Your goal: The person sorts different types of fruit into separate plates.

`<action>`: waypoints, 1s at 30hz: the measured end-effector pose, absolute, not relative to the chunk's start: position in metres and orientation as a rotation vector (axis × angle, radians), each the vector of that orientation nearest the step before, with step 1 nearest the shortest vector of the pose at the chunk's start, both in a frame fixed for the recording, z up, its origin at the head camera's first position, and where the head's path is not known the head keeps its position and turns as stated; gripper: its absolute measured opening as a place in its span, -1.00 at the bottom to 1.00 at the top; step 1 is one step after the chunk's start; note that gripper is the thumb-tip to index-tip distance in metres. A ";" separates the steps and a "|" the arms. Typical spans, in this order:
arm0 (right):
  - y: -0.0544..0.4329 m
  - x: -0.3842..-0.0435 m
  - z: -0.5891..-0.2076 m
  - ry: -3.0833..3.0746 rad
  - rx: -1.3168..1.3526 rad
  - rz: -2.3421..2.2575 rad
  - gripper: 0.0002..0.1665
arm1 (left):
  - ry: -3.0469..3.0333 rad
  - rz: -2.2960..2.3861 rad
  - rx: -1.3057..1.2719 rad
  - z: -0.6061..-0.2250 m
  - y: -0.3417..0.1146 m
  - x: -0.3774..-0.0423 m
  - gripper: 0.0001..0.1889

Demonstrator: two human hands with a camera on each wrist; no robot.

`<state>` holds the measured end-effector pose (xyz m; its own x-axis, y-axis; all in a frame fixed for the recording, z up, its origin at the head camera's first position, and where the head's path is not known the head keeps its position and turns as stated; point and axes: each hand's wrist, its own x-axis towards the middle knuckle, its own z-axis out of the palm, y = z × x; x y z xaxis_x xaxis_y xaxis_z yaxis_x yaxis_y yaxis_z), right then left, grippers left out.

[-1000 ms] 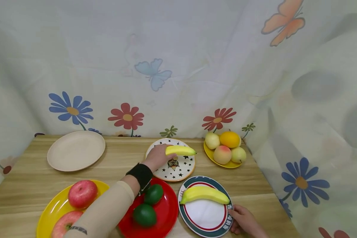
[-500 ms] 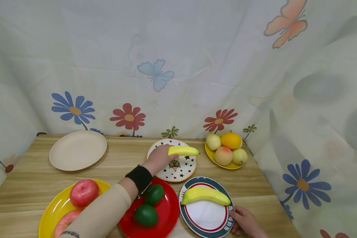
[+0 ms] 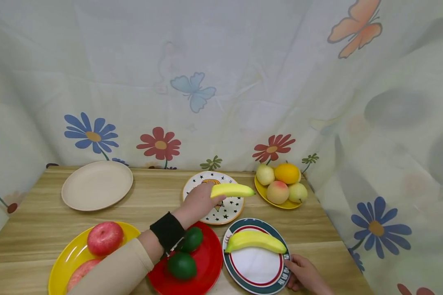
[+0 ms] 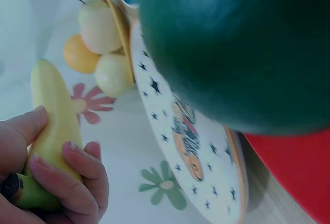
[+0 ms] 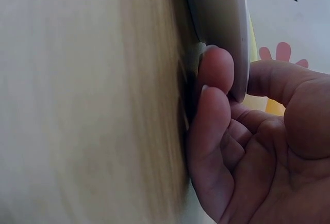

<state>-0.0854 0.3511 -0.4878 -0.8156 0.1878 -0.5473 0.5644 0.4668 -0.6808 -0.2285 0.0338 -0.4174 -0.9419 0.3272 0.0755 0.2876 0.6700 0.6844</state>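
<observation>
My left hand [image 3: 198, 201] grips a yellow banana [image 3: 231, 190] by one end, above the white star-patterned plate [image 3: 225, 215]. In the left wrist view the fingers curl round that banana [image 4: 59, 115], near its green stem. A second banana [image 3: 256, 241] lies across the upper part of the green-rimmed plate [image 3: 256, 268]. At that plate's right edge my right hand [image 3: 305, 272] pinches the rim. Seen from the right wrist, the thumb is on the plate's [image 5: 219, 22] upper side and the fingertips [image 5: 215, 69] are beneath its edge.
A red plate [image 3: 208, 266] with two dark green fruits [image 3: 182, 265] lies under my left forearm. Left of it is a yellow plate [image 3: 60, 266] with red apples [image 3: 105, 238]. A beige plate [image 3: 97, 185] stands back left, a small fruit-filled yellow plate [image 3: 264, 196] back right.
My left hand and its banana have shifted slightly right and a little nearer to me. My right hand keeps its hold on the plate's rim.
</observation>
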 end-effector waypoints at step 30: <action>0.354 -0.087 -0.492 2.309 0.607 -1.320 -0.67 | 2.544 1.039 0.668 -0.414 0.073 -0.139 -0.46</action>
<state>-0.0868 0.3542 -0.4916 -0.8210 0.1666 -0.5461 0.5551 0.4566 -0.6952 -0.1392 0.0732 -0.4138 -0.8423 0.5281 -0.1079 0.3016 0.6277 0.7177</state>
